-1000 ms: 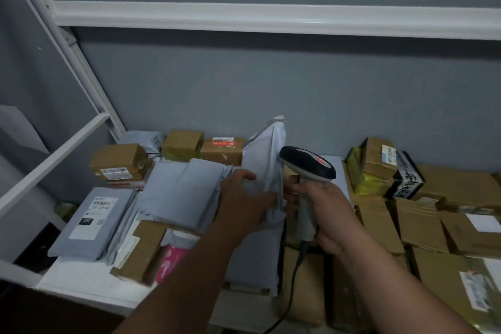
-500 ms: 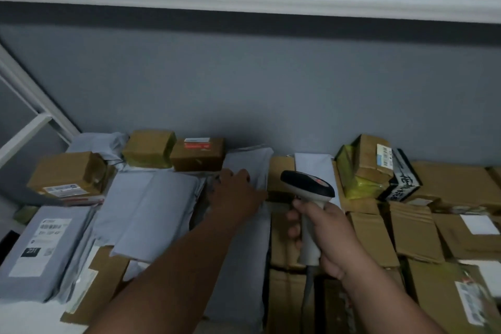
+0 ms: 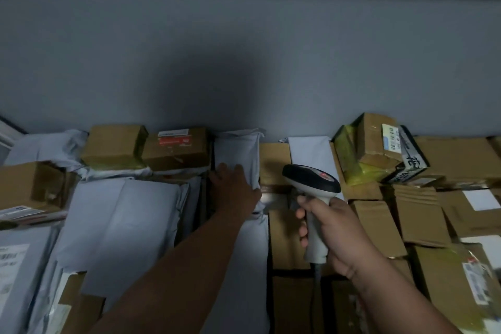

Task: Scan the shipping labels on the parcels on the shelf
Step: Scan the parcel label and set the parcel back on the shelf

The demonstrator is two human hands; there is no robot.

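Observation:
My right hand [image 3: 333, 228] grips the pale handle of a barcode scanner [image 3: 311, 179] with a black head, held above brown cardboard parcels [image 3: 287, 236] in the middle of the shelf. My left hand [image 3: 234, 188] lies flat, fingers straight, on a long grey mailer bag [image 3: 241, 149] that now lies down between the boxes. A box with a red and white label [image 3: 176, 148] stands just left of that bag against the wall. No label shows on the grey bag's upper side.
Grey mailer bags [image 3: 119, 219] and a labelled one [image 3: 19, 266] cover the left. Small boxes [image 3: 113, 145] line the grey back wall. Flat brown parcels [image 3: 417, 214] and a yellow-taped box [image 3: 371, 149] with a black-and-white carton [image 3: 409, 163] fill the right.
My left hand has laid the upright grey mailer bag down flat and now rests open on it. The view has moved closer and to the right. The scanner stays in my right hand.

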